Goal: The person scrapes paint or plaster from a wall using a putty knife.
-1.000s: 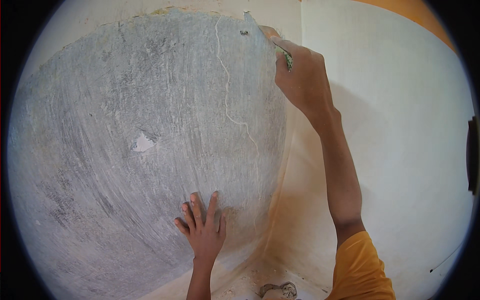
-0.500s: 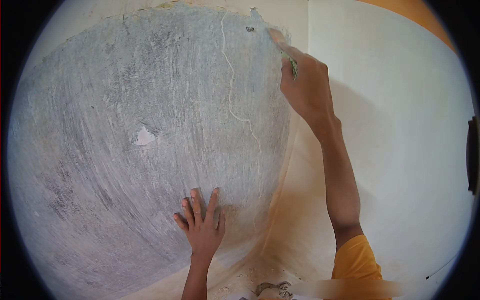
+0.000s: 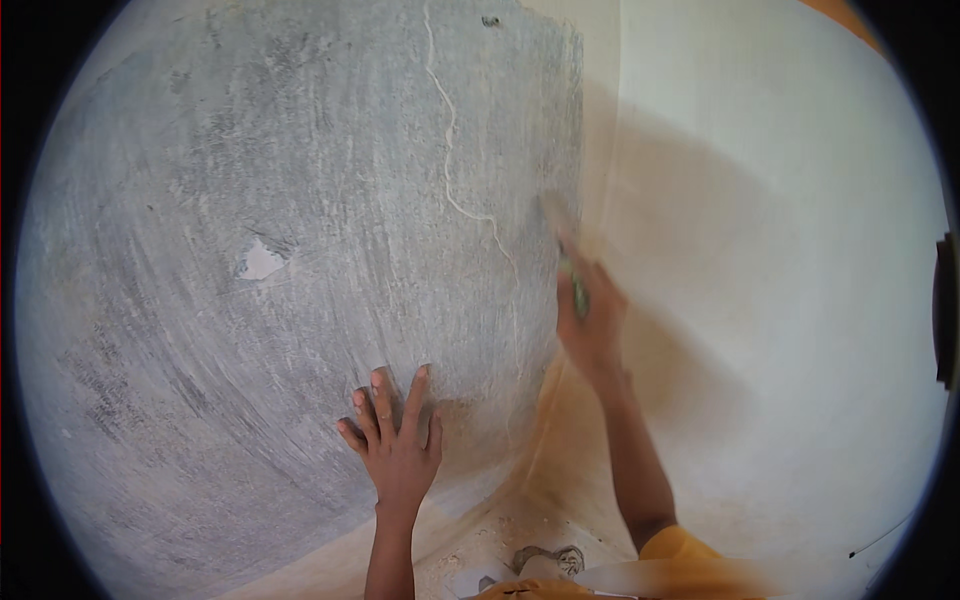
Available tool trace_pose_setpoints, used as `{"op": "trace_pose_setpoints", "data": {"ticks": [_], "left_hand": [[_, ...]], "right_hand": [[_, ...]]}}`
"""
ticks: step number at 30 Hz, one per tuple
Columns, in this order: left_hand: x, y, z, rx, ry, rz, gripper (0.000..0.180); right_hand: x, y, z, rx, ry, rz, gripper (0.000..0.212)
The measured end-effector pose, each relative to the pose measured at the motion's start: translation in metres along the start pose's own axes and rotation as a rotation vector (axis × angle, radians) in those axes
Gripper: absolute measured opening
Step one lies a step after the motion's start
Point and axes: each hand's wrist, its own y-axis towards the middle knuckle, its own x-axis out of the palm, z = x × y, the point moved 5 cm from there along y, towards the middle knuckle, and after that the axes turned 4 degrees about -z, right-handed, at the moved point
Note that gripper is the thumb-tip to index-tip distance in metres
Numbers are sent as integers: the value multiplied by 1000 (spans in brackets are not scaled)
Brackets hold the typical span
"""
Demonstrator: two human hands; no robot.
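My left hand (image 3: 400, 455) rests on the lower part of a rough grey scraped wall (image 3: 300, 180), its fingers spread. Higher up and to the right, my right hand (image 3: 597, 325) is closed round the green handle of a scraper (image 3: 560, 222). The scraper is blurred, and its blade tip lies at the grey wall's right edge, near the corner. A thin pale crack (image 3: 447, 150) winds down the grey surface between the hands. Further left is a chipped white patch (image 3: 262, 260). Near the top sits a small dark hole (image 3: 490, 21).
A smooth white wall (image 3: 780, 300) meets the grey one at a corner on the right and carries my arm's shadow. Below, dusty crumbs lie on the floor (image 3: 450, 570) beside a shoe (image 3: 560, 558). A dark object (image 3: 944, 310) stands at the far right rim.
My right hand and the scraper have moved down along the grey wall's right edge. My left hand stays spread on the wall. The view has shifted slightly downward.
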Motion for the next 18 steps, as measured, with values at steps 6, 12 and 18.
{"op": "trace_pose_setpoints", "data": {"ticks": [6,12,18], "left_hand": [[7,-6,3,-17,2,2,58],[14,-11,8,4,112,-55,69],[43,-30,12,-107,146,-92,81]], "right_hand": [[50,-207,67,406,194,-80,38],[30,-193,105,402,204,-11,35],[20,-132,140,539,409,-35,38]]}}
